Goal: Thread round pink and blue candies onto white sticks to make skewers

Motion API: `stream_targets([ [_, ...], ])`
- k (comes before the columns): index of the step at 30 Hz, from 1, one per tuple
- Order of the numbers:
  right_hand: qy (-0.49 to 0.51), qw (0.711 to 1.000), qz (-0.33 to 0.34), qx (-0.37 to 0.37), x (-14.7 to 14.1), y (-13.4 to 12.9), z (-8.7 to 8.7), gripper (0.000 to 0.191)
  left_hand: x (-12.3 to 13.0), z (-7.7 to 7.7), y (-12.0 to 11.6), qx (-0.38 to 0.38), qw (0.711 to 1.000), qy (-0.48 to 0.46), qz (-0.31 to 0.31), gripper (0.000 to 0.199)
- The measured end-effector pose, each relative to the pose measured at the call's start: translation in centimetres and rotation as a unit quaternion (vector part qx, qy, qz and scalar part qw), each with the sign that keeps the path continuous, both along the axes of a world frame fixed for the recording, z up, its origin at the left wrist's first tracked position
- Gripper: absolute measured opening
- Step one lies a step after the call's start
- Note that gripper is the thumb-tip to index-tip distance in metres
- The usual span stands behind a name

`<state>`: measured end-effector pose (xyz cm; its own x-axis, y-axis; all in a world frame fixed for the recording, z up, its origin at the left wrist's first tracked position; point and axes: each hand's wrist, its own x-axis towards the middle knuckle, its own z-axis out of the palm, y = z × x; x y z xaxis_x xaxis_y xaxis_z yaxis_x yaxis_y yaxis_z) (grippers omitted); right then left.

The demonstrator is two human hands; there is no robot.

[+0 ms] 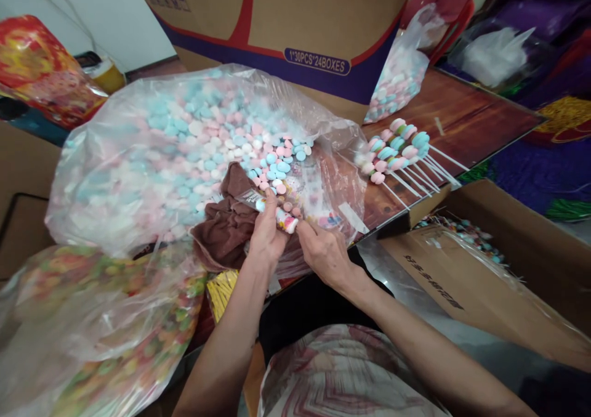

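My left hand [268,235] is closed round a marshmallow skewer [287,221] in a clear printed wrapper, thumb laid along the top. At the skewer's near end, my right hand [325,254] is closed with its fingers pinched; the stick itself is hidden there. Just left of my left hand lies a crumpled brown cloth [228,220]. Behind both hands, a large clear bag [120,127] spills loose pink, blue and white marshmallows [277,164] from its mouth. Several finished-looking marshmallow skewers [397,149] on white sticks lie at the table's right.
A tall cardboard carton [277,16] stands behind the bag. An open carton [443,275] with wrapped pieces sits below the table edge on the right. Another bag of colourful sweets [115,337] lies at the lower left, near yellow twist ties [221,291]. A smaller marshmallow bag [401,72] stands at the back.
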<state>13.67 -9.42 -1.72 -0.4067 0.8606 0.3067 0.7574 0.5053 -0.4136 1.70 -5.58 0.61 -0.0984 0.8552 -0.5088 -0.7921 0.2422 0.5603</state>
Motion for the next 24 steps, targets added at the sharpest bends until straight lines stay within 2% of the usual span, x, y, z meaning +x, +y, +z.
stream_targets([
  [5, 0.073, 0.992, 0.022, -0.102, 1.0, -0.8, 1.7, 0.022, -1.0, 0.6, 0.6, 0.000, 0.998, -0.005, 0.060, 0.042],
  [7, 0.104, 0.985, 0.036, -0.135, 1.6, -0.9, 2.0, 0.023, -1.1, 0.8, 0.6, 0.013, 0.998, -0.003, 0.059, 0.043],
  [10, 0.161, 0.972, 0.061, -0.160, 1.7, -1.0, 1.4, 0.026, -0.7, 0.6, 0.3, 0.038, 0.998, 0.010, 0.039, 0.040],
  [17, 0.186, 0.976, 0.064, -0.098, -0.2, -1.1, -0.5, 0.025, 0.5, -0.4, -1.3, 0.074, 0.996, 0.046, -0.004, 0.032],
  [21, 0.248, 0.966, 0.035, -0.061, -0.9, -0.7, -0.5, 0.023, 0.7, -1.0, -1.6, 0.066, 0.995, 0.079, -0.015, 0.036],
  [24, 0.292, 0.954, 0.012, -0.066, -0.8, -0.4, -0.2, 0.022, 0.4, -0.9, -2.0, 0.081, 0.991, 0.098, -0.048, 0.040],
])
